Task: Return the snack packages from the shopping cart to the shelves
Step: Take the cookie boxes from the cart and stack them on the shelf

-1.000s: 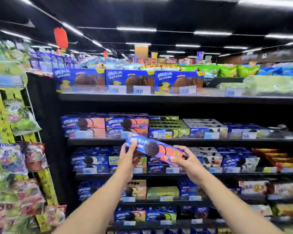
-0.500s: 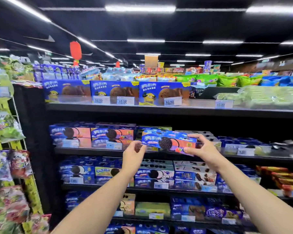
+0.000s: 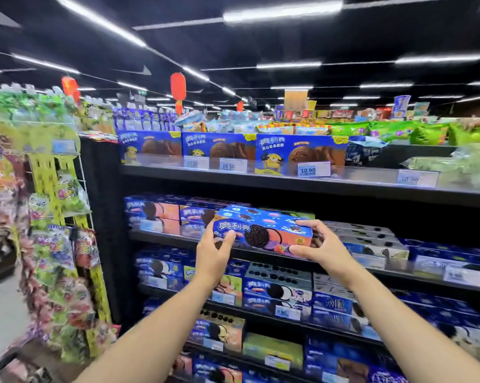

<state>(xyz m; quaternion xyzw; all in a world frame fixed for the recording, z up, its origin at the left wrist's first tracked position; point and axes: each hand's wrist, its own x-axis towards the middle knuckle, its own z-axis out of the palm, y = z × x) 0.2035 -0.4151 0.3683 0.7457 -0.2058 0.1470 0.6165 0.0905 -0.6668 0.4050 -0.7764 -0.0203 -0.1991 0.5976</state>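
I hold one cookie box (image 3: pixel 262 232) with both hands, in front of the second shelf from the top (image 3: pixel 161 236). The box lies with its long side nearly level. Its blue and pink front face, printed with a dark sandwich cookie, is turned toward me. My left hand (image 3: pixel 214 255) grips the left end of the box from below, with the thumb laid on the lower left corner of the front face. My right hand (image 3: pixel 320 244) grips the right end, with the fingers curled over the top edge and the thumb pressed under the lower right corner. The bottom edge of the box is level with the front lip of the shelf; I cannot tell whether the box touches the shelf. Directly behind and to the left of the box stand stacked boxes of the same blue and pink print (image 3: pixel 161 214). To the right of the box, on the same shelf, lies a stack of pale grey boxes (image 3: pixel 365 239). The top shelf (image 3: pixel 261 183) carries a row of blue boxes with a yellow cartoon figure (image 3: pixel 299 152), and a price tag reading 10.90 (image 3: pixel 313 170) stands in front of them. A rack of hanging candy bags (image 3: pixel 59 244) stands at the left end of the shelving. Both forearms are bare and reach up from the lower edge of the view.
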